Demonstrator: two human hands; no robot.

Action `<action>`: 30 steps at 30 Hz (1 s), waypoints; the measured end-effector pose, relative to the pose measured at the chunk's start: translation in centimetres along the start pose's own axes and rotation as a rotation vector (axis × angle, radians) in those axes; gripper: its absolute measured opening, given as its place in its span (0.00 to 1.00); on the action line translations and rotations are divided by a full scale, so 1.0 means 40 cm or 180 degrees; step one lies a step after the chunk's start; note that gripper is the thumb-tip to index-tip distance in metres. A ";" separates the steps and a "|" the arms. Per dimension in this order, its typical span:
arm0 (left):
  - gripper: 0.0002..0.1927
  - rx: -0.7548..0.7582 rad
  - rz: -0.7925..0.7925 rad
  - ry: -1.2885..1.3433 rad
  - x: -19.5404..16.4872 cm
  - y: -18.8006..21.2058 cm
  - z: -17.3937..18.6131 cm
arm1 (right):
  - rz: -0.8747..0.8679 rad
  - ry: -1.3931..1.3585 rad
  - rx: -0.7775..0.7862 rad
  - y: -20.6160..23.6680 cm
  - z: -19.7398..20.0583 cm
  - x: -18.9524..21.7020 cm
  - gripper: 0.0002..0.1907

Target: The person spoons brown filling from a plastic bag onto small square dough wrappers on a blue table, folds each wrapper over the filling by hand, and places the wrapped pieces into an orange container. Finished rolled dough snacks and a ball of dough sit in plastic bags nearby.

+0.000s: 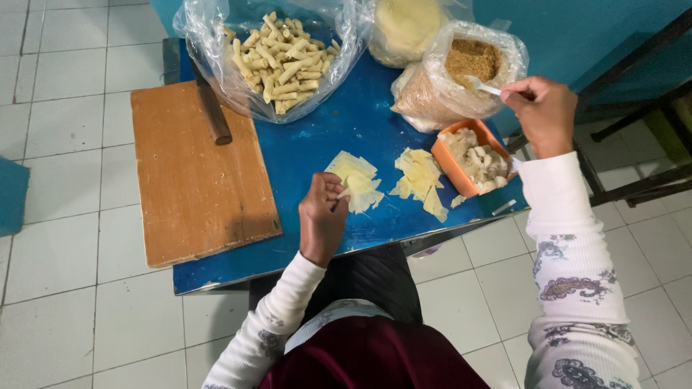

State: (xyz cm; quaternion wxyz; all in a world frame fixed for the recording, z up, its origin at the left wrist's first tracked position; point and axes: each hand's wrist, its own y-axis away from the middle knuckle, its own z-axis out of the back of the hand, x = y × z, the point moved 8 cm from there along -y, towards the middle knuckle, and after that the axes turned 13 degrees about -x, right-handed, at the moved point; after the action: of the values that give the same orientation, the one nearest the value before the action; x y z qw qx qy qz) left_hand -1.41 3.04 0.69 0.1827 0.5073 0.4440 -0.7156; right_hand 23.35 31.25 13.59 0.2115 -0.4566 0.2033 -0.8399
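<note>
My left hand (pixel 322 216) rests on the blue table (pixel 317 137), fingers pinched on a pale yellow dough sheet (pixel 357 180) from a small pile. A second pile of sheets (pixel 419 180) lies to its right. My right hand (pixel 544 112) holds a white spoon (pixel 481 86) whose tip dips into a clear bag of brown crumbs (pixel 461 72). An orange tub of white filling (pixel 472 160) sits just below that hand.
A wooden board (pixel 194 180) with a dark-handled knife (pixel 211 108) lies at the left. At the back, an open clear bag holds several rolled sticks (pixel 281 54), beside a bag of pale dough (pixel 407 25). White floor tiles surround the table; a dark metal frame (pixel 634 108) stands right.
</note>
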 end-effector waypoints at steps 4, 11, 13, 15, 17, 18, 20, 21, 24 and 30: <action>0.18 0.0043 0.0369 0.0219 0.028 0.010 0.034 | -0.0598 -0.0807 0.0003 -0.005 0.016 -0.043 0.06; 0.22 0.0181 -0.0002 -0.0649 0.002 0.076 0.095 | -0.0577 -0.1427 0.0296 0.062 0.019 -0.019 0.08; 0.23 0.0110 -0.0146 -0.0801 -0.011 0.086 0.106 | -0.0614 -0.1401 0.0482 0.125 -0.005 0.002 0.08; 0.24 0.0061 -0.0084 -0.0845 -0.012 0.090 0.114 | -0.0745 -0.1375 0.0762 0.213 -0.059 0.021 0.07; 0.24 0.0031 0.0006 -0.0848 -0.011 0.091 0.119 | -0.0840 -0.1309 0.1133 0.298 -0.129 0.044 0.06; 0.25 0.0030 0.0070 -0.0828 -0.010 0.092 0.120 | -0.0836 -0.1142 0.1321 0.345 -0.165 0.055 0.07; 0.25 0.0000 0.0139 -0.0779 -0.011 0.093 0.122 | -0.0289 -0.0888 0.1595 0.412 -0.211 0.104 0.06; 0.25 -0.0029 0.0139 -0.0754 -0.013 0.092 0.123 | -0.0164 -0.0883 0.1613 0.435 -0.226 0.121 0.06; 0.26 -0.0099 0.0109 -0.0723 -0.019 0.094 0.129 | 0.0184 -0.0847 0.1576 0.486 -0.254 0.165 0.04; 0.24 -0.0078 0.0093 -0.0603 -0.014 0.087 0.125 | 0.1617 -0.0562 0.1014 0.517 -0.225 0.245 0.07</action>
State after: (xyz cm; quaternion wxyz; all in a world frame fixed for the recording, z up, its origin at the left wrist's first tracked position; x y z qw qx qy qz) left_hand -1.50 -3.06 0.08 0.2404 0.4414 0.4260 -0.7522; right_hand 14.37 10.16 4.70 0.5004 -0.4235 0.1576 -0.7386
